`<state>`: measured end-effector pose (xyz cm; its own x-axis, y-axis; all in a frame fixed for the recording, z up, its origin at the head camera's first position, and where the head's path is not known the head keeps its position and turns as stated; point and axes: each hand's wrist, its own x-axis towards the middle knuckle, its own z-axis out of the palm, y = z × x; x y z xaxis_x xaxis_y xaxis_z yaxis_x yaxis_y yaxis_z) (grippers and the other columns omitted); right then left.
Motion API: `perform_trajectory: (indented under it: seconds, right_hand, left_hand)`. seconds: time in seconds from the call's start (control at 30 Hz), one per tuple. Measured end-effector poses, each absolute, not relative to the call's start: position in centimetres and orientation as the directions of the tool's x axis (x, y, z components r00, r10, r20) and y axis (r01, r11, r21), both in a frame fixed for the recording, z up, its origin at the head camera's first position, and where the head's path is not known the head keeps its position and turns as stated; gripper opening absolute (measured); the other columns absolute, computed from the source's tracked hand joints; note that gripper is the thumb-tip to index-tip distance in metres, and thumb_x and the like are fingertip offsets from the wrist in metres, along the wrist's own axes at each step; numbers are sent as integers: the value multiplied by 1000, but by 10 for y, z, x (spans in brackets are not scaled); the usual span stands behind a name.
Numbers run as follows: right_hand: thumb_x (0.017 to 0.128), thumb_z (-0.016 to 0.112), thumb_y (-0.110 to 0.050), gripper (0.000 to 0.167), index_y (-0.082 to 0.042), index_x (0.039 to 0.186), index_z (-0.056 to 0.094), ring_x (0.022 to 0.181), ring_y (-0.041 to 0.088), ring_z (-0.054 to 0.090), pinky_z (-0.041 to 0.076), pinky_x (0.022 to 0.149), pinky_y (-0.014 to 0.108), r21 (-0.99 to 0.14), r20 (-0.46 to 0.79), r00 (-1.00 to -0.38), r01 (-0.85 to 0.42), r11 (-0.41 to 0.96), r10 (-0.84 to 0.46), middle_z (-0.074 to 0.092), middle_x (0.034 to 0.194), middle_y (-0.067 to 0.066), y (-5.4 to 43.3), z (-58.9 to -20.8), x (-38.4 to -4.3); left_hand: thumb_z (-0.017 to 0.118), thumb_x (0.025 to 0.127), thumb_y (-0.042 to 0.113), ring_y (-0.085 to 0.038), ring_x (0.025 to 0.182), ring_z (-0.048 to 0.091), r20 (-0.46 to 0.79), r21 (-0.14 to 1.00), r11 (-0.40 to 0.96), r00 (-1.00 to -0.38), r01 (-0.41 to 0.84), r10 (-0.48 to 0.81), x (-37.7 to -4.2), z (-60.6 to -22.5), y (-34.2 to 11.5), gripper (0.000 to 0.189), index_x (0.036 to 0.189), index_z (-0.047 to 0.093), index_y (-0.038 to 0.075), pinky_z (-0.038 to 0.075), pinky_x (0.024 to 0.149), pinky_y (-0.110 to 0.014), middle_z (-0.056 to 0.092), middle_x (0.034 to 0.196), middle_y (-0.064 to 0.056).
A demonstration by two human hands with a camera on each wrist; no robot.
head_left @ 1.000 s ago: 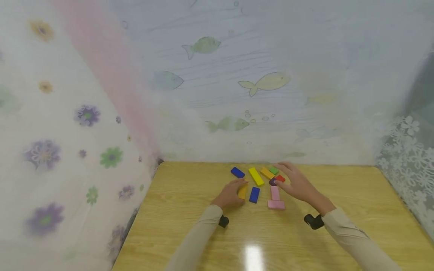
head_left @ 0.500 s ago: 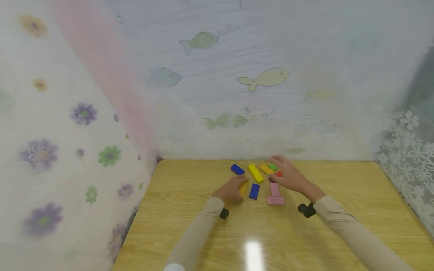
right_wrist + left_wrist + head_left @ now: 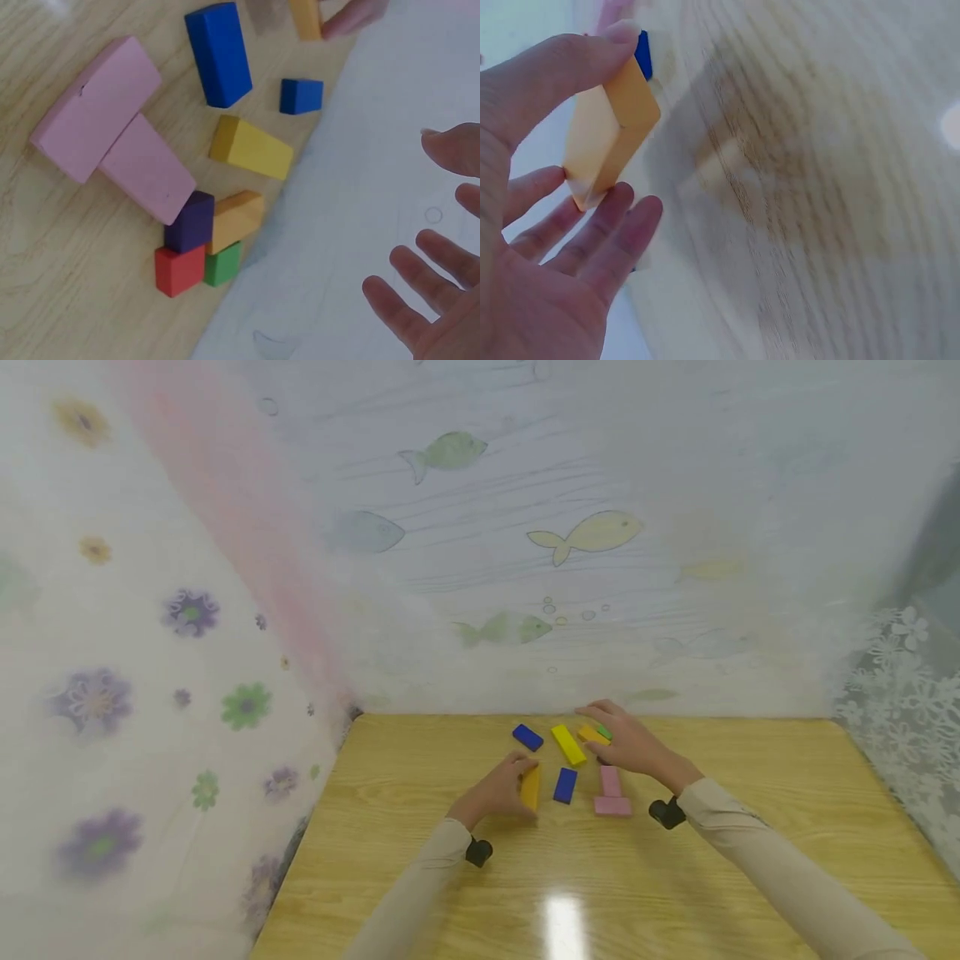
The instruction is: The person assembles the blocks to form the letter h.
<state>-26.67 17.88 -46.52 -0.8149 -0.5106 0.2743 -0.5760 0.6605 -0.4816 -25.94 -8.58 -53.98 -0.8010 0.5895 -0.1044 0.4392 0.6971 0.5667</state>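
My left hand pinches an orange block, thumb at one end and fingertips at the other. In the left wrist view the block is tilted, with a shadow on the wood beside it. My right hand hovers with spread fingers over the far right blocks and holds nothing. Below it, in the right wrist view, a purple block, a red block, a green block and a second orange block cluster together. Two pink blocks form a T shape nearer me, its stem ending at the purple block.
Between the hands lie a yellow block and a blue block. Another blue block sits farther back on the left. The wooden table meets a wall painted with fish, right behind the blocks.
My left hand has shifted slightly left with the orange block. My right hand has moved left, covering the red block in the head view. The other blocks stay where they were.
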Motion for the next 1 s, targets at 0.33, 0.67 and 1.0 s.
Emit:
perform_trajectory:
  seconds: [0.33, 0.67, 1.0]
  right_hand:
    - [83, 68, -8, 54, -2, 133, 50, 109, 34, 52, 50, 88, 50, -495, 265, -805, -586, 642, -531, 48, 128, 20, 168, -482, -286]
    - [82, 71, -9, 60, 1, 136, 46, 108, 38, 52, 49, 89, 50, -492, 158, -815, -555, 671, -558, 45, 129, 25, 154, -493, -301]
    - [73, 71, -3, 67, 0, 136, 48, 109, 38, 51, 51, 84, 47, -464, 76, -830, -519, 717, -552, 45, 130, 25, 147, -513, -315]
  left_hand:
    - [86, 70, 23, -20, 112, 47, -79, 676, 636, -822, 372, 565, -212, -535, -125, 91, 144, 37, 5, 50, 85, -25, 32, 140, -6]
    - [85, 70, 20, -19, 111, 47, -55, 713, 602, -827, 360, 560, -176, -538, -149, 91, 145, 36, 5, 50, 80, -23, 31, 140, -3]
    - [85, 69, 23, -17, 110, 49, -67, 694, 621, -826, 364, 559, -150, -538, -157, 91, 145, 37, 6, 51, 90, -29, 32, 139, -1]
